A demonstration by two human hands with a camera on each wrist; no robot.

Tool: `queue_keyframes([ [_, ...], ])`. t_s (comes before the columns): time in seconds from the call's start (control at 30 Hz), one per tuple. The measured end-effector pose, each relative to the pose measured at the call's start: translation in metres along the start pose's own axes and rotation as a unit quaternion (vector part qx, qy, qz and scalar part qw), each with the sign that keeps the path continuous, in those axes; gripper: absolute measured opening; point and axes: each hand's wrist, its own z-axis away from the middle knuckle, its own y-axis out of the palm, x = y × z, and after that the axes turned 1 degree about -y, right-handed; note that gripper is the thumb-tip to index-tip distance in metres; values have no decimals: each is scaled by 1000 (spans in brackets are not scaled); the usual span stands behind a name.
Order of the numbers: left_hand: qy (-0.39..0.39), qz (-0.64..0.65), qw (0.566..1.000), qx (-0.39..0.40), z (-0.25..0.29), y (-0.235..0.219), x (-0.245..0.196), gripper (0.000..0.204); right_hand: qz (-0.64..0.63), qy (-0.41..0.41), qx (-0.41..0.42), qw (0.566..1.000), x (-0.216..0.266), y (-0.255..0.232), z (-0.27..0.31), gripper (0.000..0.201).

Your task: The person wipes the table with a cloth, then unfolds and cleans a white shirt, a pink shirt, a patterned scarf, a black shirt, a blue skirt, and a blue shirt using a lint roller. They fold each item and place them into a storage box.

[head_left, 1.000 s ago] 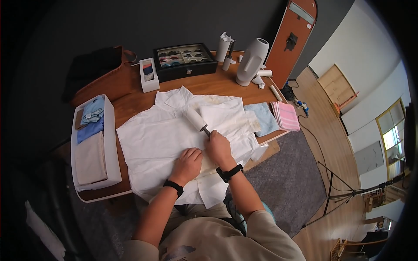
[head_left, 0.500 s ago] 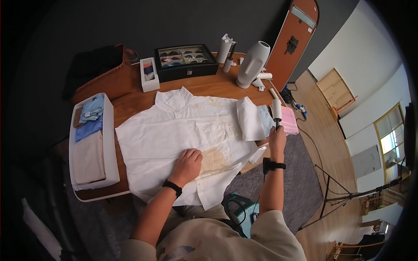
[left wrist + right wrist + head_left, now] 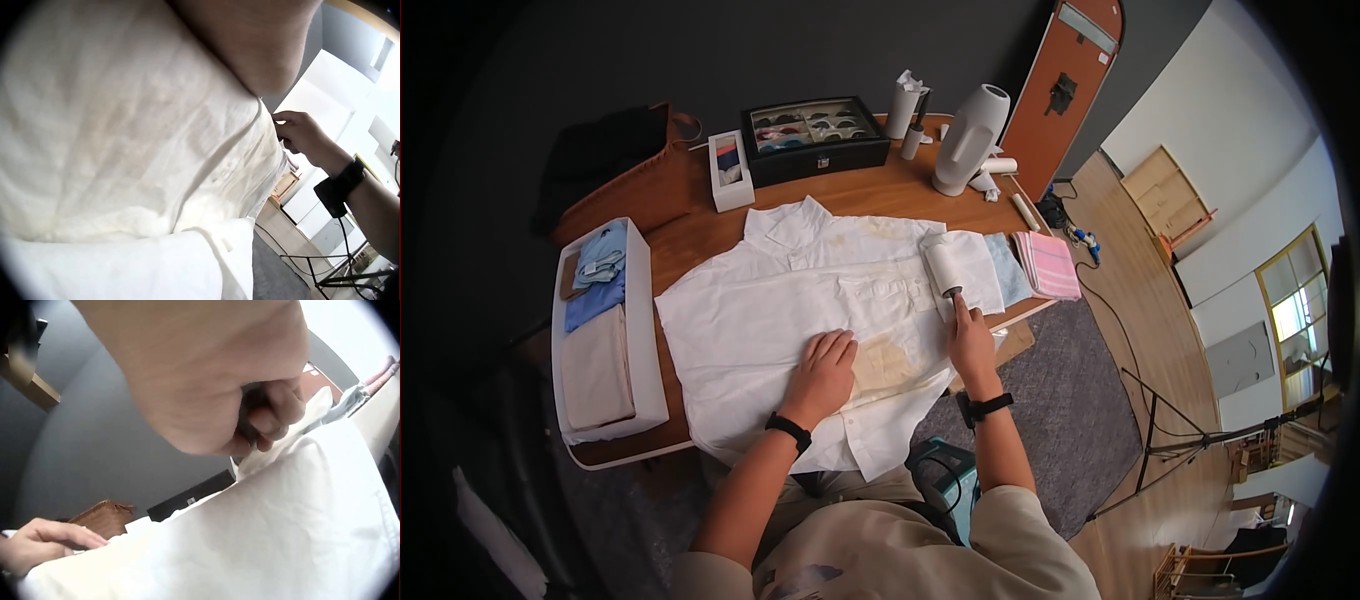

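A white button-up shirt point(image 3: 740, 310) with yellowish-brown stains point(image 3: 882, 365) lies spread on the wooden table. My right hand point(image 3: 973, 345) grips the dark handle of a lint roller point(image 3: 943, 267), whose white roll lies over the shirt's right part, by the sleeve point(image 3: 980, 270). Curled fingers point(image 3: 275, 419) round the handle show in the right wrist view. Spread on the lower middle of the shirt, left of the large stain, rests my left hand point(image 3: 822, 372). The left wrist view shows stained cloth point(image 3: 125, 144) close under that hand.
Beside the sleeve lie a light blue towel point(image 3: 1008, 268) and a pink towel point(image 3: 1050, 265). A white box point(image 3: 658, 365) of folded clothes stands left. Behind are a glasses case point(image 3: 825, 162), a small white box point(image 3: 735, 196), a brown basket point(image 3: 635, 190) and a white vase point(image 3: 965, 150).
My right hand swung the lint roller from mid-shirt out right over the towels, then back left to the sleeve. The sleeve shifted and now lies flatter. My left hand stayed on the shirt.
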Motion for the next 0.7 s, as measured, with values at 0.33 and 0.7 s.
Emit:
queue_keyframes([
  [0.33, -10, 27, 999, 20, 1, 1, 1, 41, 19, 46, -19, 999, -32, -3, -12, 46],
  [0.7, -11, 9, 1000, 23, 1, 0, 1, 41, -13, 114, -39, 993, -47, 13, -19, 41],
])
